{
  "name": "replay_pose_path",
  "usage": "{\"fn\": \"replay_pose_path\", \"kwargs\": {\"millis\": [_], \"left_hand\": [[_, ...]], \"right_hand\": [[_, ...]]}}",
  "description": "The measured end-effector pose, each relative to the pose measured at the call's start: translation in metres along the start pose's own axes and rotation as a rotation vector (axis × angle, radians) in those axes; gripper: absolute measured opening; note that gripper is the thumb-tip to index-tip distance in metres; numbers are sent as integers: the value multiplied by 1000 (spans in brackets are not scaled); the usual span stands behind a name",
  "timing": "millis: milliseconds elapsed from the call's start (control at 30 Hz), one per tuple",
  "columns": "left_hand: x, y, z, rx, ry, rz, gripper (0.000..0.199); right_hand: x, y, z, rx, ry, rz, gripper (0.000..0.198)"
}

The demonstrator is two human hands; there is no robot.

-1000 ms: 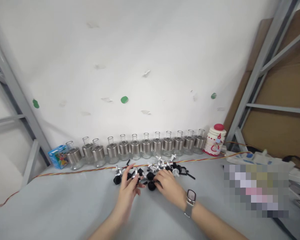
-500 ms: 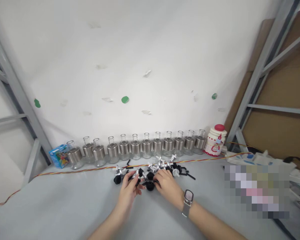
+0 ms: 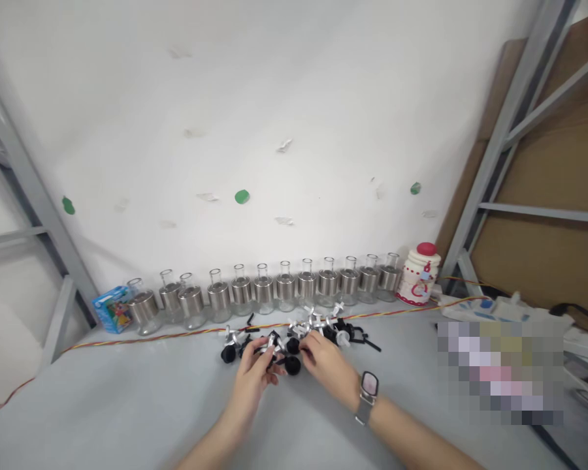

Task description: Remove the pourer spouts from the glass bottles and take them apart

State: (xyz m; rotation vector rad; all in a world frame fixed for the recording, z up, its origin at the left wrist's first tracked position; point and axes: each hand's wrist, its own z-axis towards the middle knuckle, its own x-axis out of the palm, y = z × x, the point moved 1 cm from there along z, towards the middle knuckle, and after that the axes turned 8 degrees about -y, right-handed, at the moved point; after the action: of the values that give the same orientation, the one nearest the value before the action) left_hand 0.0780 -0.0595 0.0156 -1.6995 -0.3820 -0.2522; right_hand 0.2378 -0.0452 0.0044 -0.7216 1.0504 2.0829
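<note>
Working two-handed at grey table point(image 3: 142, 405) against white wall point(image 3: 323, 98).

Row of upright glass bottles point(image 3: 285, 282) with metal collars along wall. In front, loose pile of black and silver parts point(image 3: 316, 321), mid-table. Right hand point(image 3: 327, 362) at near edge of pile, fingertips bunched; can't tell if pinching anything. Left hand point(image 3: 252, 370) beside it, thumb and fingers curled in. Between hands on table: round black cap point(image 3: 293, 365). Smallest: silver-and-black part point(image 3: 271, 341), pinched in left thumb and fingers.

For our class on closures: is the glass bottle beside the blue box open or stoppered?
Open: the glass bottle has nothing fitted in its clear neck.
</note>
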Motion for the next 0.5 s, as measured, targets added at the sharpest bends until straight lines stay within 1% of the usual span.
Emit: {"fn": "replay_pose_path", "kwargs": {"millis": [100,133,167,233,333,433,500], "left_hand": [[1,3,-1,-34,79,28,42],[2,5,-2,-58,101,47,38],[2,7,-2,-84,118,72,34],[3,10,-3,-119,140,132,28],[4,13,-6,-107,166,184,29],[4,13,-8,-92,170,196,30],[5,13,-10,-90,169,218,30]], "right_hand": [[-7,-2,4,275,-51,515,9],[-10,-2,6,343,-47,650,11],[-13,0,7,385,-32,739,15],[-18,4,10,422,-9,848,20],[-21,12,9,450,23,1015,22],[-19,19,6,415,34,1074,24],[-16,22,3,385,22,1067,25]]}}
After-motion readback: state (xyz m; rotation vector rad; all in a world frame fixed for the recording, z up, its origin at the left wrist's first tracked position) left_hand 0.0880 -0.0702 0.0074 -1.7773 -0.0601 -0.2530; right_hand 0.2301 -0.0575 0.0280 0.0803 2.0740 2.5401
